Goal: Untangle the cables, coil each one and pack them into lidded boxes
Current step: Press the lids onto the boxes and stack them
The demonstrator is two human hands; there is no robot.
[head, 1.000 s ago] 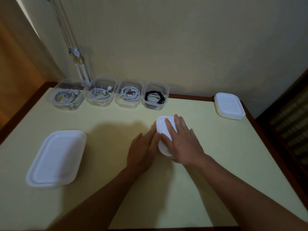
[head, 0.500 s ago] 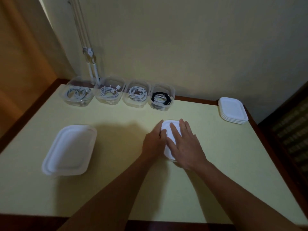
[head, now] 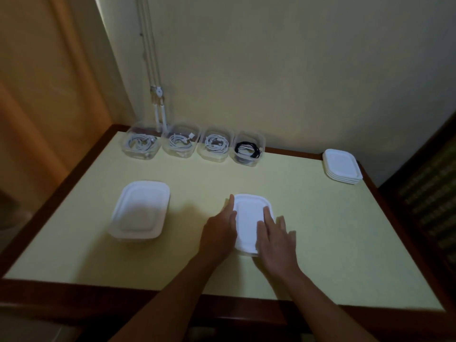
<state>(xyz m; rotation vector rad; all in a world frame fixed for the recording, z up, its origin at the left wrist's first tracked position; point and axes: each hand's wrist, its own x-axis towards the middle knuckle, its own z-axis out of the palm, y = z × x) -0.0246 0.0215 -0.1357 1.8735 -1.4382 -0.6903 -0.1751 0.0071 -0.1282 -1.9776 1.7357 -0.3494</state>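
Observation:
A small box with a white lid (head: pixel 249 218) stands in the middle of the yellow table (head: pixel 333 230). My left hand (head: pixel 218 230) rests against its left side with fingers straight. My right hand (head: pixel 274 236) presses flat on the lid's right part. Along the far edge stand several clear lidless boxes: three hold coiled white cables (head: pixel 142 143) (head: pixel 180 141) (head: pixel 217 144), and one holds a coiled black cable (head: pixel 248 149).
A larger box with a white lid (head: pixel 140 213) sits at the left of the table. A stack of white lids (head: pixel 341 166) lies at the far right corner. White cords (head: pixel 159 107) hang down the wall behind the boxes.
The camera has tilted up and pulled back, so everything sits lower and further right in view. My right hand has slid back toward me, uncovering more of the lid. My left hand stays beside it.

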